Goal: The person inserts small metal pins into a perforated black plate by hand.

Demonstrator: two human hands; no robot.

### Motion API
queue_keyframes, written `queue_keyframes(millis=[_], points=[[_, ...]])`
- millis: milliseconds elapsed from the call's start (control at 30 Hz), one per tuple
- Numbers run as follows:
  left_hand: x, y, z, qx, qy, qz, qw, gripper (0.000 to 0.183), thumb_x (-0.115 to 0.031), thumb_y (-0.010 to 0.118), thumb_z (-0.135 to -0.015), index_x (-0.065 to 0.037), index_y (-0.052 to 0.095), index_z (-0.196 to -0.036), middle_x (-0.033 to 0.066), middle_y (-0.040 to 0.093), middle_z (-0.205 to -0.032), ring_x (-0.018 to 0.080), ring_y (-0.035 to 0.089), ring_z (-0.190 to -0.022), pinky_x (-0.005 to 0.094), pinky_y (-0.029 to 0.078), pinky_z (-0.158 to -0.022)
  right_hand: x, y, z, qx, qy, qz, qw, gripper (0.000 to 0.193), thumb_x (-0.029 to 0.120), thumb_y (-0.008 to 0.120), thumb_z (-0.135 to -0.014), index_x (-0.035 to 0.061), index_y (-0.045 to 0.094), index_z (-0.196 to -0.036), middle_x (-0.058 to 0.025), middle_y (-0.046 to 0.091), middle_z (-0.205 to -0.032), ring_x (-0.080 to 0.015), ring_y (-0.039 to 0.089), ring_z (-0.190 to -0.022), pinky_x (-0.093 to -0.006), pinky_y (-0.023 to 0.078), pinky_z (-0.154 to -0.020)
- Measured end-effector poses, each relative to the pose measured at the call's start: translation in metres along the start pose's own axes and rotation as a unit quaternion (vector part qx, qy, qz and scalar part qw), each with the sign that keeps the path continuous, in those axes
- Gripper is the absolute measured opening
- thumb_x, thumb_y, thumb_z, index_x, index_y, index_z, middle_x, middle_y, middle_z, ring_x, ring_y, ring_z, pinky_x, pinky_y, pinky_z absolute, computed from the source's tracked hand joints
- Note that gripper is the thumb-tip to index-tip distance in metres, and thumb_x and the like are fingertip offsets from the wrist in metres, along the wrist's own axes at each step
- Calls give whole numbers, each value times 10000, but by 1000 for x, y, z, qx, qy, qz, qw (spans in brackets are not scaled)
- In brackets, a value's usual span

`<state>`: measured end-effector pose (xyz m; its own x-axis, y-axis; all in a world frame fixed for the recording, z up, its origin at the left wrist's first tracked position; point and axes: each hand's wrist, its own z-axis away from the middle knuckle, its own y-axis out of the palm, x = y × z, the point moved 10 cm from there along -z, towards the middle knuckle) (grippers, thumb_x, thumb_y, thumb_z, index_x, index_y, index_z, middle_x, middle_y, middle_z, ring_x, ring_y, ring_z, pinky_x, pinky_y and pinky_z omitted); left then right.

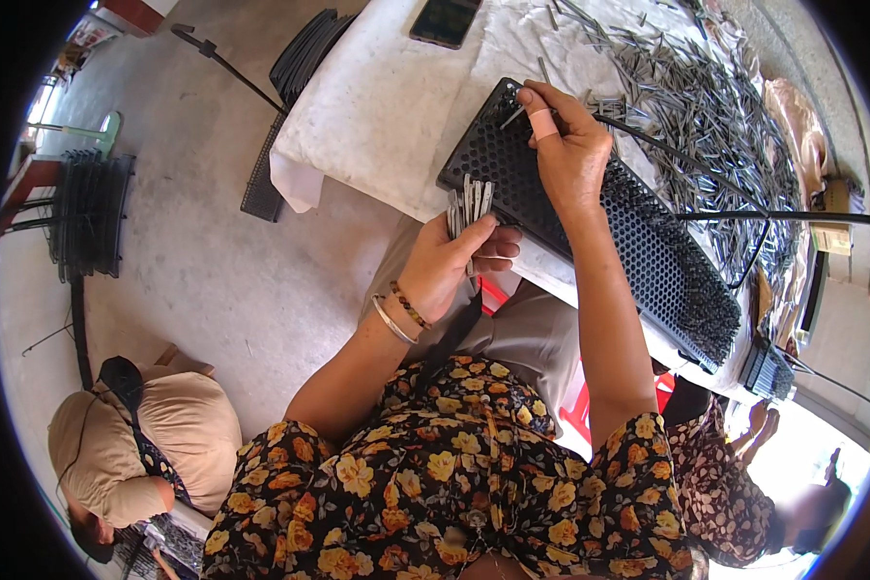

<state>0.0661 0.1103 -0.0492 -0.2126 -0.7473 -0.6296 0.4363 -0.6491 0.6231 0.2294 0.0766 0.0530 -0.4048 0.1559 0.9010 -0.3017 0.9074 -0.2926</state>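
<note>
My left hand is wrapped round a bundle of thin grey metal pieces, their ends sticking up past the thumb. A bead bracelet and a pale bangle circle that wrist. My right hand, a pinkish strip round one finger, pinches a single slim metal piece over the far left end of a long black perforated rack. The rack slants across the table's near edge. Many dark pieces stand upright in its right part, while round holes show elsewhere. The piece's lower tip is too small to place exactly.
A large heap of loose metal pieces covers the table's right side on a white cloth. A phone lies at the back. A thin black bar reaches in from the right. Other people work at lower left and lower right.
</note>
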Motion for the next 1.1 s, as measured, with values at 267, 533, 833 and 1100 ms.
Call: queue_keyframes(millis=[267,533,833,1100], points=[[2,-3,2,-18,-19,-4,1000,254,-239,542,-925,-51,562,-1095,101,646,-979,165,631,-859,298,514,-695,1,13,2,17,-30,51,998,152,127,663,-822,22,682,-930,-122,671,-834,-177,639,-684,-272,488,-637],[3,2,1,9,-31,22,999,274,-253,547,-924,-59,558,-1117,82,648,-964,150,632,-834,279,511,-659,36,17,14,55,-171,161,971,160,167,674,-810,49,694,-916,-100,652,-890,-194,605,-653,-305,481,-590],[-10,8,1,4,31,32,999,244,-273,547,-926,-91,565,-1086,79,655,-958,145,636,-837,271,511,-681,-7,16,51,235,204,-28,950,213,165,686,-797,-23,696,-897,-48,636,-651,-71,498,-533,-220,405,-486],[-3,-3,0,-19,24,18,999,252,-266,553,-922,-69,561,-1078,93,658,-951,157,638,-831,283,517,-689,3,-27,20,5,110,-61,992,185,129,695,-807,-26,688,-909,-28,644,-703,-53,482,-510,-188,392,-462]])
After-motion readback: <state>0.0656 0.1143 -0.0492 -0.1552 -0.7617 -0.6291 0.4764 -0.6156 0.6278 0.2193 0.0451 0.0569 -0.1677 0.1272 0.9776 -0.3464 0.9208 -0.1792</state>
